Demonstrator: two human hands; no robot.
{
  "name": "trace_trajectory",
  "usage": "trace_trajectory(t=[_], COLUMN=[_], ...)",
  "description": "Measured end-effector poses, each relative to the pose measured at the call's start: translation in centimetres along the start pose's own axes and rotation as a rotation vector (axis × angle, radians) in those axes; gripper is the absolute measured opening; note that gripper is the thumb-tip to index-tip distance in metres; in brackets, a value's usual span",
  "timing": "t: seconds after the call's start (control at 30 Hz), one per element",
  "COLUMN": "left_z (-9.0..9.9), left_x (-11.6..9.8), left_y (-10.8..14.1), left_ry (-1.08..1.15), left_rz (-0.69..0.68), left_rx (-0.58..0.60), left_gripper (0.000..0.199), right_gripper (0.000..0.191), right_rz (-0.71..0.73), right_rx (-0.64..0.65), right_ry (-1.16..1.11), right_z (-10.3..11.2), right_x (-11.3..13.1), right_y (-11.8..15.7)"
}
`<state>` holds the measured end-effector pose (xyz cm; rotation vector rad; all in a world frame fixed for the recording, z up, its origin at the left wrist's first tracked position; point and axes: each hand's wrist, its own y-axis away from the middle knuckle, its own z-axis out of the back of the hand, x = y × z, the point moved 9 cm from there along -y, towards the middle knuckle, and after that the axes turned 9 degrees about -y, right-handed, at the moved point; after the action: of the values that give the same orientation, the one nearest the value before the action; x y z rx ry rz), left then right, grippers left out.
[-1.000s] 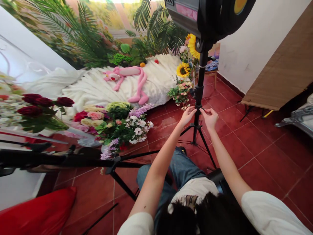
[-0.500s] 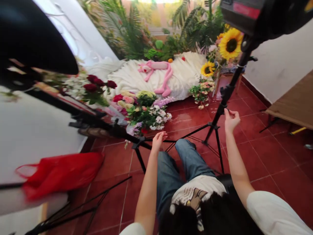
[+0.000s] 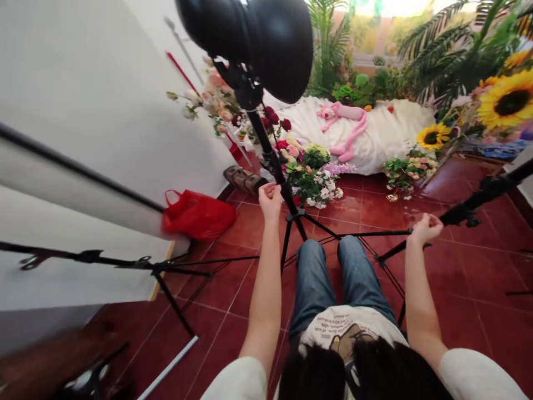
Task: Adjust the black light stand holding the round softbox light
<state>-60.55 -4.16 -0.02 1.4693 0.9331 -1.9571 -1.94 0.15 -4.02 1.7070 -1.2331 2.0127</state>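
Observation:
My left hand (image 3: pixel 270 201) is raised beside the pole of the left light stand (image 3: pixel 266 144), its fingers curled together near the lower collar. Whether they touch the pole, or pinch anything, I cannot make out. A large black lamp head (image 3: pixel 266 44) sits on top of that stand. My right hand (image 3: pixel 425 229) has its fingertips pressed together next to the lower part of the right stand (image 3: pixel 462 208). Anything between those fingertips is too small or hidden to see. Both forearms reach forward on either side of my jeans-clad legs (image 3: pixel 318 266).
Ahead, a pink plush toy (image 3: pixel 345 114) lies on a white cloth (image 3: pixel 387 139). Flowers (image 3: pixel 318 183) and sunflowers (image 3: pixel 510 103) flank it. To the left are a red bag (image 3: pixel 200 214) and another tripod (image 3: pixel 158 268). Tripod legs spread over the red tiled floor (image 3: pixel 233 328).
The view has turned left. My left hand has risen from above my knee to the left stand's pole. My right hand appears lower along the right stand.

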Motion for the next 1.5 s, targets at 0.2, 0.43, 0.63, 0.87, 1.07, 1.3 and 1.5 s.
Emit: trace_trajectory(t=[0.2,0.43,0.63,0.87,1.07,1.3,1.5], left_z=[-1.3,-3.5,-4.1,-4.0,-4.0,-4.1,-4.1], left_x=[-2.7,-1.1,-0.2,-0.4,-0.3,-0.4,-0.2], left_y=[-1.1,-1.0,-0.7,-0.5,-0.6,-0.6,-0.8], left_ry=[-0.074,-0.164,-0.127,-0.103,-0.12,-0.124,-0.144], left_rz=[-0.208,-0.238,-0.281,-0.296,-0.273,-0.335,-0.385], left_rx=[-0.06,0.084,0.091,0.074,0.077,0.059,0.023], left_gripper=[0.048,0.055,0.066,0.06,0.057,0.06,0.064], right_gripper=[0.019,0.018,0.038,0.048,0.035,0.022,0.021], right_rz=[-0.167,-0.211,-0.387,-0.367,-0.508,-0.85,-0.841], right_rx=[0.223,0.652,1.281,1.186,1.236,1.321,1.279], right_ry=[-0.141,-0.256,-0.326,-0.219,-0.38,-0.723,-0.818], right_z=[-14.2,-27.7,-37.6,-41.0,-41.3,-40.4,-41.5], right_x=[3.4,10.2,13.8,13.7,13.6,13.1,14.1], right_y=[7.4,14.1,23.1,22.6,22.9,25.6,25.7])
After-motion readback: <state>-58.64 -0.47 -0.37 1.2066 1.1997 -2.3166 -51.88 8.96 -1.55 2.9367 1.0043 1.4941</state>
